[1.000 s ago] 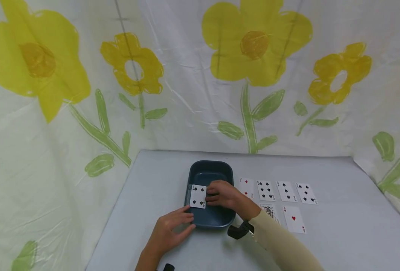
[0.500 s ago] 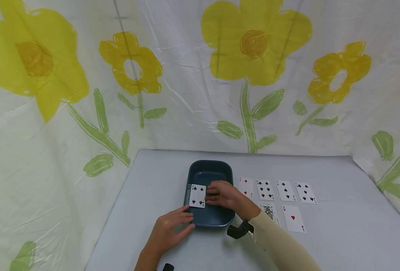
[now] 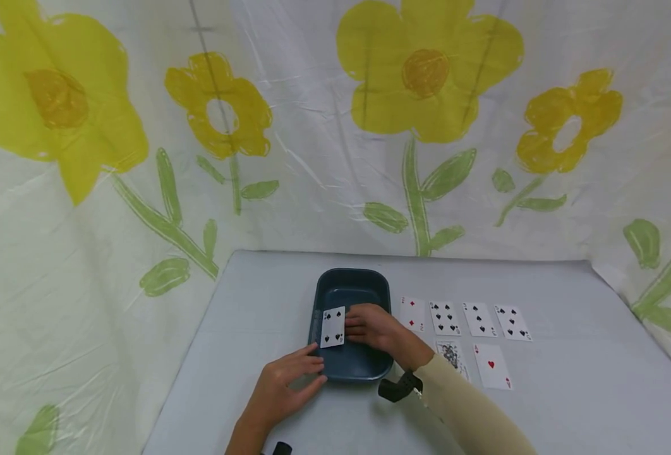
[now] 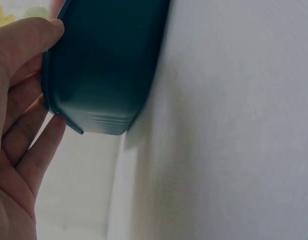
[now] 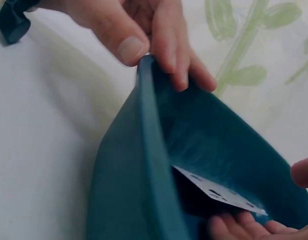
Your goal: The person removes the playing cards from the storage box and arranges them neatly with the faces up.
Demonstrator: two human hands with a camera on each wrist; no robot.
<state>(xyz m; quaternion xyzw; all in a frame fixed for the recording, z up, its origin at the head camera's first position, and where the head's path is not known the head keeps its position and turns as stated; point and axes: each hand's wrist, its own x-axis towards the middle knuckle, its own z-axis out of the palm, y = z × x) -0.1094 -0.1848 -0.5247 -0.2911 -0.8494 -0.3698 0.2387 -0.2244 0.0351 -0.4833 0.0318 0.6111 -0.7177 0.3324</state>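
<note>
A four of spades (image 3: pixel 332 327) lies face up inside a dark blue-green tray (image 3: pixel 358 378), near its left side. In the right wrist view, the same card (image 5: pixel 219 192) is tilted up from the tray's bottom. My right hand (image 3: pixel 372 327) reaches into the tray from the right, with its fingertips (image 5: pixel 241 225) under the card's near edge. The right thumb (image 5: pixel 304 172) stands apart from the card. My left hand (image 3: pixel 287 382) holds the tray's rim near its front left corner, thumb (image 4: pixel 51 32) on one side and fingers on the other.
Right of the tray, a row of face-up cards holds a two of diamonds (image 3: pixel 412 313) and several spades (image 3: pixel 445 318). Closer in lie a picture card (image 3: pixel 452 359), partly behind the right arm, and an ace of hearts (image 3: pixel 491 366). A flower-painted sheet (image 3: pixel 313 126) hangs behind the table.
The four of spades has tilted and shifted slightly up and right at the right fingertips. The left hand and the tray have stayed in place.
</note>
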